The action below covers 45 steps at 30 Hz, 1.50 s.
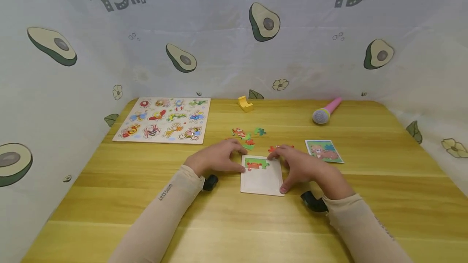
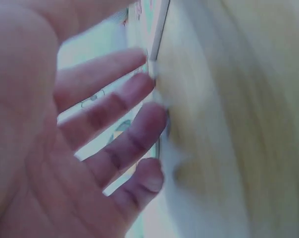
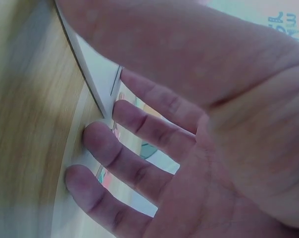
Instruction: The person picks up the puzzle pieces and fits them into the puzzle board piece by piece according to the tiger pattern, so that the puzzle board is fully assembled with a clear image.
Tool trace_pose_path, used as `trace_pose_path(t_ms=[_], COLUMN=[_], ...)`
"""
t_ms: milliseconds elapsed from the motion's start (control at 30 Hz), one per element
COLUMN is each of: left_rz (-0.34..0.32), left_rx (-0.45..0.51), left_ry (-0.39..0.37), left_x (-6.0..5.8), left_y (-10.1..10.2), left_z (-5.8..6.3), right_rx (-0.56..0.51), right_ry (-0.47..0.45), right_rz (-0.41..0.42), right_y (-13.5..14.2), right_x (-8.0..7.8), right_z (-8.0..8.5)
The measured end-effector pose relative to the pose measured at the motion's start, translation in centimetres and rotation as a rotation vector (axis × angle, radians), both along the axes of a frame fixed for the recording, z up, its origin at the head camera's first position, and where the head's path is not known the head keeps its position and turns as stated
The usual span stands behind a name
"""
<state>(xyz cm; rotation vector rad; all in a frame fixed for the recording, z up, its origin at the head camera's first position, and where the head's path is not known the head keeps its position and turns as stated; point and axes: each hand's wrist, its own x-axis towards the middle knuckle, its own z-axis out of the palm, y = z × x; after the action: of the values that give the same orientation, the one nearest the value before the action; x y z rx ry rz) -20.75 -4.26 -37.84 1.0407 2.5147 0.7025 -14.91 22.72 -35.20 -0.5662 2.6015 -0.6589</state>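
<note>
A pale square puzzle board [image 1: 261, 182] lies flat on the table between the hands. Joined green and orange-red jigsaw pieces [image 1: 256, 163] fill part of its top row. My right hand [image 1: 301, 165] spans the board's right side, fingertips at the far corner and thumb on the near corner. At the opposite side is my left hand [image 1: 219, 157], with its thumb at the board's left edge and forefinger by the far left corner. In the left wrist view its fingers [image 2: 124, 141] are loosely extended and spread. Loose jigsaw pieces [image 1: 238, 132] lie just beyond the board.
A picture card [image 1: 324, 151] with a pink animal lies to the right. Behind it is a pink toy microphone [image 1: 327, 111]. A wooden insect peg puzzle [image 1: 162, 121] occupies the back left. Near the back edge sits a yellow curved block [image 1: 245, 104], before a patterned curtain [image 1: 226, 52].
</note>
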Motion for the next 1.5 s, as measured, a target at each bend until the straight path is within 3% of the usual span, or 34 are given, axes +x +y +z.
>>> trace_pose_path(t_ms=[167, 300, 467, 600, 933, 1233, 1500], left_rz=[0.151, 0.255, 0.254, 0.258, 0.297, 0.362, 0.380], left_rx=[0.044, 0.023, -0.060, -0.114, -0.103, -0.112, -0.117], left_ry=[0.056, 0.061, 0.089, 0.098, 0.048, 0.011, 0.018], left_x=[-1.7, -3.3, -5.0, -5.8, -6.4, -6.2, -6.4], left_y=[-0.5, -0.6, -0.4, -0.1, 0.3, 0.8, 0.9], left_z=[0.2, 0.8, 1.5, 1.4, 0.8, 1.3, 1.4], right_rx=[0.019, 0.023, 0.017, 0.013, 0.010, 0.009, 0.028], right_ry=[0.002, -0.005, 0.000, 0.005, -0.020, -0.016, -0.019], right_rz=[-0.002, -0.015, -0.009, -0.003, -0.017, -0.009, -0.008], right_y=[-0.4, -0.5, -0.4, -0.2, -0.3, -0.1, -0.2], right_x=[0.0, 0.2, 0.2, 0.2, 0.1, -0.1, -0.1], right_z=[0.0, 0.1, 0.1, 0.1, 0.1, 0.1, 0.3])
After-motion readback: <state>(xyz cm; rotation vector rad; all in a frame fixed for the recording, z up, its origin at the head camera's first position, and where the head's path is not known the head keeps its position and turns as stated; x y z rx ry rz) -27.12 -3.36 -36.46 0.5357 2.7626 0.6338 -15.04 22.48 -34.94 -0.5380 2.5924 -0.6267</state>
